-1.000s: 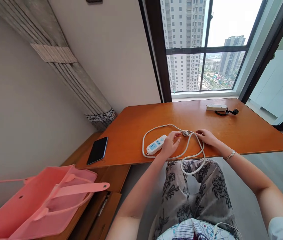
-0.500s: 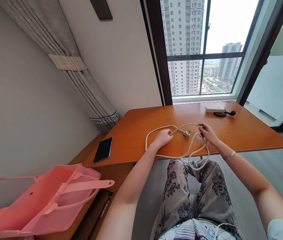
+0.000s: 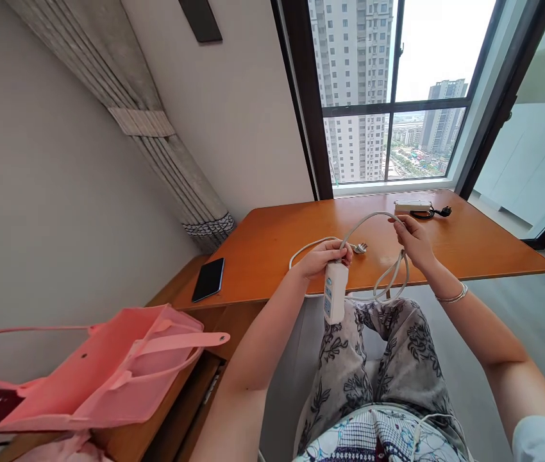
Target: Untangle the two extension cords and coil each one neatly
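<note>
- Left hand (image 3: 323, 256): fingers curled shut around the top end of a white power strip (image 3: 335, 294), right where the cord leaves it; held over the near edge of the table.
- Power strip hangs straight down from that grip, below the table edge and in front of the knees, sockets facing the camera.
- Right hand (image 3: 414, 239): raised above the table, thumb and fingers pinching the white cord (image 3: 371, 219); other fingers loosely bent.
- Cord arches up from the left hand to the right hand, clear of the tabletop.
- From the right hand more cord drops down in loose loops past the near table edge, above the lap.
- Another stretch of cord lies on the table to the left of the left hand, curving back under it.
- Plug (image 3: 360, 247) rests on the table between the two hands, just beside the left fingers, prongs pointing left.
- Bracelet (image 3: 451, 298) on the right wrist.
- Table (image 3: 263, 250): orange wood, set against the window (image 3: 388, 96).
- Second power strip (image 3: 413, 206) at the far edge by the window, behind the right hand, its black cord (image 3: 433, 213) coiled next to it.
- Phone (image 3: 208, 280), dark, screen up, on the left end of the table, well apart from the hands.
- Pink bag (image 3: 109, 375) at lower left, handles flopped over.
- Grey curtain (image 3: 157, 138) tied back against the wall on the left.
- Floral trousers (image 3: 388, 372) on the lap below.
</note>
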